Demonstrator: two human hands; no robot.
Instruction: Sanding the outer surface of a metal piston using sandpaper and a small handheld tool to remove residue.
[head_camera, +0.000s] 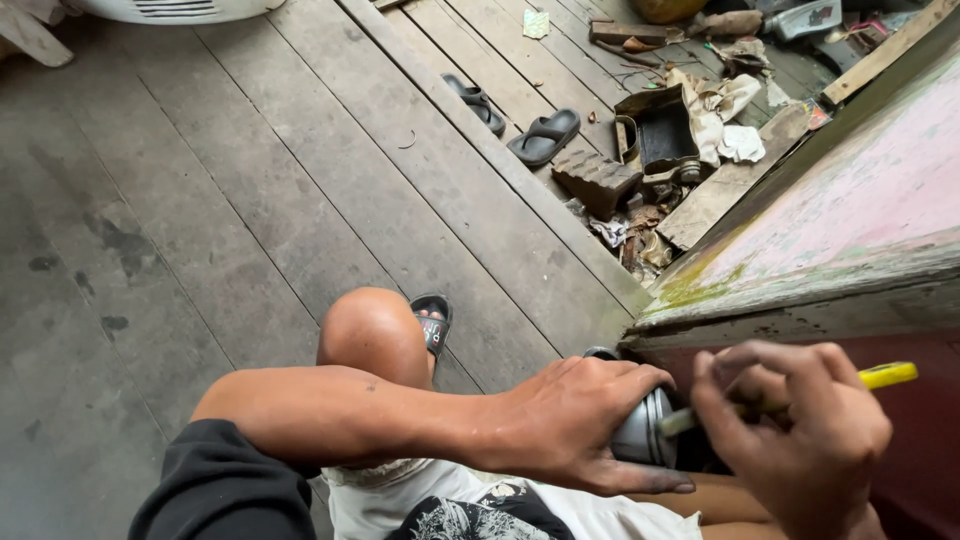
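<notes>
The left hand (580, 425) is curled around a grey metal cylinder (645, 432), ribbed near its end like a piston, palm over the top and thumb stretched along the underside, so the part is clamped low in the near right of the scene, over the person's lap. The right hand (800, 435) is closed in a pinch on a yellow-handled tool (885, 376) whose pale tip meets the cylinder's side; whether it is a brush, a pen or a blade cannot be told.

Judging from this, the tip could skid off the smooth, rounded metal toward the left thumb, since the thumb lies just below the point of contact. The cylinder could also turn in a greasy-looking grip, and a drop would send it onto the plank floor (200, 230) or the bare knee (372, 335).

Just above the hands juts the worn edge of a pink and green painted board (850, 220). Farther out, in the far middle, a pair of dark sandals (520, 120) lies on the planks. To their right sits an open black box (660, 135), square-sided, beside a ridged dark block (597, 180) and crumpled pale rags (725, 110). A small pale green wrapper (536, 23), roughly square, lies at the far edge. At the far right a grey, bottle-like container (805, 18) carries a darker label patch; its markings are too small to tell.
</notes>
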